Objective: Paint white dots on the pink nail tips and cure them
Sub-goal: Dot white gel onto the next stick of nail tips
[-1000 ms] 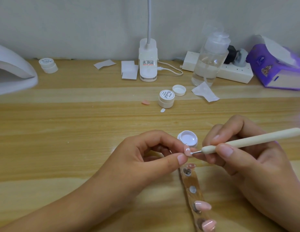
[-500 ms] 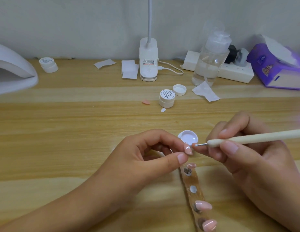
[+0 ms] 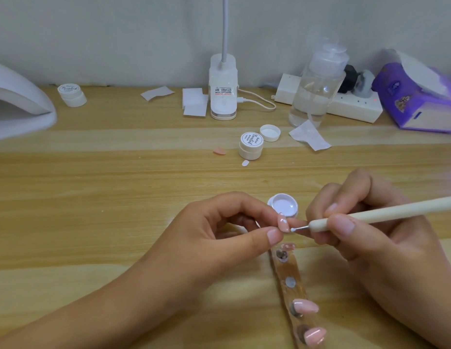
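Note:
My left hand pinches a pink nail tip between thumb and forefinger, held just above the table. My right hand grips a cream dotting pen; its metal point carries white paint and sits right beside the tip's lower edge. An open pot of white paint stands just behind the held tip. A wooden strip lies below my hands with more pink nail tips stuck on it. The white curing lamp is at the far left.
A loose pink tip and a closed small jar with a loose lid lie mid-table. Behind stand a clip lamp base, a clear pump bottle, a power strip, a purple tissue box and another jar.
The dotting pen drew back to the paint pot side half a second ago, and its point has now come back down to the lower edge of the held tip. My left hand stayed nearly still.

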The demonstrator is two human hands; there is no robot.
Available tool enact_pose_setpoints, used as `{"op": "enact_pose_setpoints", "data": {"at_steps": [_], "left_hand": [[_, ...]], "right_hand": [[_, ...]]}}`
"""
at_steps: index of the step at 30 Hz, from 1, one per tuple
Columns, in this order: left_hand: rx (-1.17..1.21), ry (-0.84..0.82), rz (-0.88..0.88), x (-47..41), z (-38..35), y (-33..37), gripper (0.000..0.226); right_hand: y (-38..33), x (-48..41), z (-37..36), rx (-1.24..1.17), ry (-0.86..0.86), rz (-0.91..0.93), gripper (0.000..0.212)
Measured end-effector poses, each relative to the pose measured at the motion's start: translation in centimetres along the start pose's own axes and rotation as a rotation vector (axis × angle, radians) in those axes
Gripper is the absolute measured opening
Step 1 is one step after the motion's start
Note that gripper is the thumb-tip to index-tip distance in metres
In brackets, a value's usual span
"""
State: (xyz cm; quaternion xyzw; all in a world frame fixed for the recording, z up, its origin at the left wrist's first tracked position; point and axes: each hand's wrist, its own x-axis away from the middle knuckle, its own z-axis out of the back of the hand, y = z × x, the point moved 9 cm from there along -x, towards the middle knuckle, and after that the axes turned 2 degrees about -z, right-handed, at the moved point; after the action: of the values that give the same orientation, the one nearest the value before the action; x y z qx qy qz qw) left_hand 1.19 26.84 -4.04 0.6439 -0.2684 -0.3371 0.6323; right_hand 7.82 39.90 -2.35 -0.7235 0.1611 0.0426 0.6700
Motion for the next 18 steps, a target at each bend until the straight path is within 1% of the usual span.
{"op": "enact_pose_setpoints", "data": {"at_steps": [18], "left_hand": [[0.01, -0.002, 0.009, 0.01, -0.05, 0.02, 0.013]], "right_hand": [[-0.12, -0.09, -0.2, -0.008, -0.007, 0.018, 0.026]]}}
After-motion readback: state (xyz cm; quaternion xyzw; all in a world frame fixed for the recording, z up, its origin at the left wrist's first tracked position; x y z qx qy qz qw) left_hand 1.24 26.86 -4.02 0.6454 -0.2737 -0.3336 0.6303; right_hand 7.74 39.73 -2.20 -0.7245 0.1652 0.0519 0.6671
